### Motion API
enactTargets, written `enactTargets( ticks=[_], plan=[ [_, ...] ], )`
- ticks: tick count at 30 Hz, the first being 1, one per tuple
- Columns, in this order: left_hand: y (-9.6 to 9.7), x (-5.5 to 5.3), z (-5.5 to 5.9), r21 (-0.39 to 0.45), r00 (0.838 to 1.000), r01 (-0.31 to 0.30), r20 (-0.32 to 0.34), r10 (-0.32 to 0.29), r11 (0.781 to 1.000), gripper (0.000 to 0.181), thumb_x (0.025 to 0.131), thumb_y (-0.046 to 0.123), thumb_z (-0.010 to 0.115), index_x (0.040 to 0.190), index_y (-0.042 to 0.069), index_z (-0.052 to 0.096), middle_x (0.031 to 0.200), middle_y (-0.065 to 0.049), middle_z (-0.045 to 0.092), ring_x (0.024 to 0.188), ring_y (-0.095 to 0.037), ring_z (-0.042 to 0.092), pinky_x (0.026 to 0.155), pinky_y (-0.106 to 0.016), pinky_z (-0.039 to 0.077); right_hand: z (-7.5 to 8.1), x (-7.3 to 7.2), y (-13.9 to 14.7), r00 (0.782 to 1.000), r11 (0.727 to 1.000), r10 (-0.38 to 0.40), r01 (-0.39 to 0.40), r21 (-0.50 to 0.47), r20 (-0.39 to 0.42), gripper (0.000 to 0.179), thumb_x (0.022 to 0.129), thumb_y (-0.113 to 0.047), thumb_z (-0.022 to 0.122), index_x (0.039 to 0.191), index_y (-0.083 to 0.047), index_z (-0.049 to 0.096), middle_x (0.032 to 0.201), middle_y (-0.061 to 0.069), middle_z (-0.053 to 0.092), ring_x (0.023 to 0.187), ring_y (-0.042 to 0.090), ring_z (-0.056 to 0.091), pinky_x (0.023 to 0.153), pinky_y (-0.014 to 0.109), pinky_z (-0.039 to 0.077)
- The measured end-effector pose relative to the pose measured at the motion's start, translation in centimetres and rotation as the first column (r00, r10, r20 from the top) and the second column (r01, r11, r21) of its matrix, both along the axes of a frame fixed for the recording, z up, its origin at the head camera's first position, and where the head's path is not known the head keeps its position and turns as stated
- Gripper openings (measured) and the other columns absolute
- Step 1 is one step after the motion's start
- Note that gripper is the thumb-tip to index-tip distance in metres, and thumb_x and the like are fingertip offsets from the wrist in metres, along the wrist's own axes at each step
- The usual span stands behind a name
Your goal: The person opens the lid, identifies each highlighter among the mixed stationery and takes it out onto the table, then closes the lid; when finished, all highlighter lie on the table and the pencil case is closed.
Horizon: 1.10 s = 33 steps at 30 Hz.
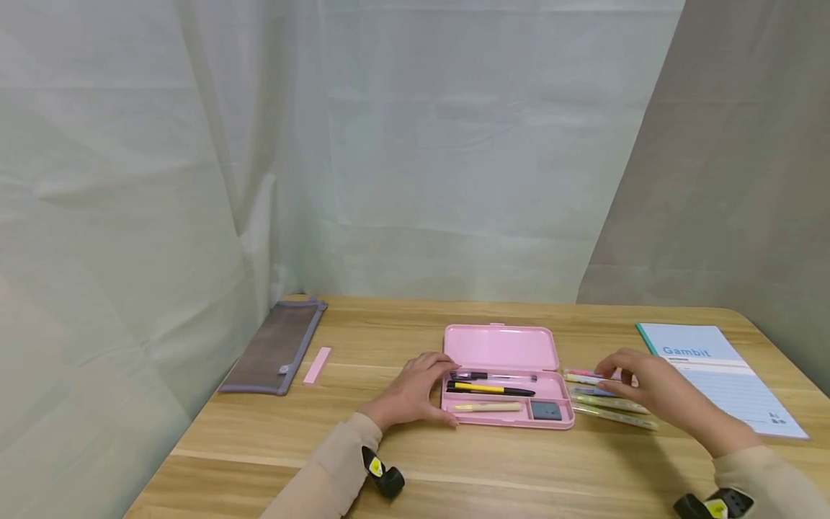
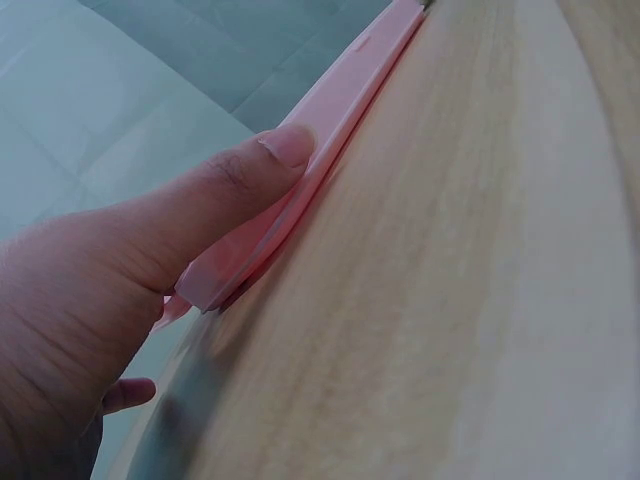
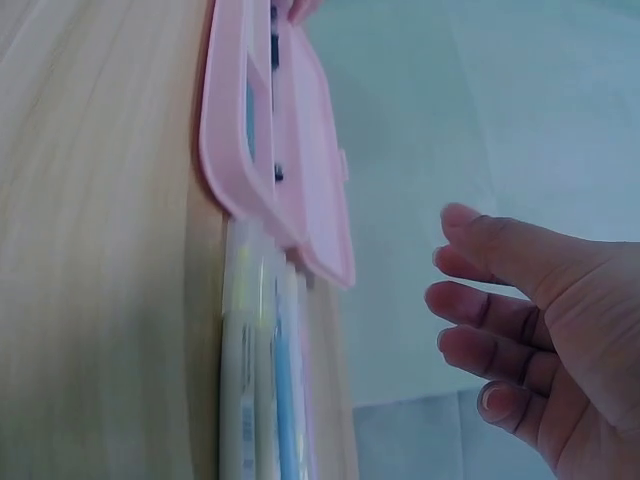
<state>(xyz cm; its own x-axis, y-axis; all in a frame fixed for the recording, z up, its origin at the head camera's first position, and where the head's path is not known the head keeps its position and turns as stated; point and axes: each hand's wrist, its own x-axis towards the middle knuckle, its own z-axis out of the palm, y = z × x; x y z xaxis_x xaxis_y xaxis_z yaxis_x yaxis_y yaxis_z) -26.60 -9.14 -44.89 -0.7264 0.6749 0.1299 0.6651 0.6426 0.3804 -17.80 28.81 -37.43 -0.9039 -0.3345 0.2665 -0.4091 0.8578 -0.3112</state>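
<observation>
A pink pencil case (image 1: 499, 347) lies on the table with its lid folded back. My left hand (image 1: 415, 389) holds its left end, the thumb (image 2: 290, 145) against the front wall and the fingers toward the back corner. Inside the case are a clear pen with a black grip (image 1: 496, 377), a yellow-and-black pen (image 1: 489, 389), a cream-coloured pen (image 1: 488, 407) and a dark grey eraser (image 1: 546, 411). My right hand (image 1: 655, 386) hovers over several pale highlighters (image 3: 255, 390) just right of the case. Its fingers are loosely bent with nothing between them.
A mesh zip pouch (image 1: 272, 349) lies at the table's left, with a pink strip (image 1: 317, 365) beside it. On the right is a notepad (image 1: 726, 382) marked "Gambit", partly behind my right hand. Light curtain cloth (image 1: 454, 158) hangs around the table's back and sides.
</observation>
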Motion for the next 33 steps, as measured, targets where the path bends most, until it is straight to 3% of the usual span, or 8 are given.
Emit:
enactTargets(
  ticks=[5,11,19,25,33],
  plan=[
    [0.1,0.1,0.1,0.002,1.0,-0.002,0.003,0.002,1.0,0.092,0.066,0.063,0.078,0.14,0.019,0.048,0.143,0.001,0.045,0.138,-0.021,0.035,0.117,-0.045,0.028,0.2,-0.7,-1.4,0.998,0.998,0.061,-0.062,-0.021,-0.016,0.011,0.084,-0.019,0.073,0.093,-0.014,0.07,0.085,-0.011,0.064,0.069,-0.007,0.044,0.057,0.02,0.043],
    [0.1,0.1,0.1,0.004,1.0,0.001,0.004,-0.001,1.0,0.092,0.066,0.062,0.078,0.14,0.018,0.048,0.143,0.0,0.045,0.138,-0.021,0.036,0.117,-0.045,0.028,0.2,-1.3,-3.0,0.994,0.994,0.108,-0.108,0.023,-0.014,0.015,0.083,-0.021,0.073,0.095,-0.013,0.07,0.087,-0.008,0.067,0.07,-0.005,0.047,0.057,0.019,0.044],
    [0.0,0.0,0.0,0.003,1.0,0.006,-0.001,-0.006,1.0,0.092,0.066,0.062,0.078,0.14,0.018,0.048,0.143,0.0,0.045,0.138,-0.021,0.036,0.117,-0.045,0.029,-0.1,-1.7,-5.3,0.983,0.987,0.164,-0.163,-0.019,0.086,0.02,0.085,-0.025,0.072,0.097,-0.01,0.07,0.091,-0.004,0.067,0.071,-0.004,0.046,0.058,0.019,0.043],
    [0.0,-0.2,-0.1,0.01,1.0,0.011,-0.001,-0.011,1.0,0.091,0.066,0.061,0.078,0.14,0.017,0.048,0.143,0.0,0.045,0.138,-0.021,0.036,0.116,-0.045,0.029,-1.0,-2.1,-7.0,0.967,0.983,0.182,-0.172,-0.069,0.176,0.022,0.085,-0.026,0.071,0.1,-0.009,0.069,0.085,-0.008,0.062,0.067,-0.004,0.043,0.054,0.017,0.042],
    [0.1,-0.2,-0.2,0.011,1.0,0.009,-0.008,-0.009,1.0,0.092,0.066,0.061,0.079,0.14,0.017,0.048,0.144,-0.001,0.045,0.138,-0.022,0.036,0.116,-0.045,0.029,-2.2,-2.4,-8.5,0.945,0.963,0.268,-0.255,-0.091,0.187,0.016,0.088,-0.02,0.069,0.098,-0.008,0.069,0.088,-0.005,0.064,0.066,-0.005,0.042,0.054,0.016,0.041]
  ],
)
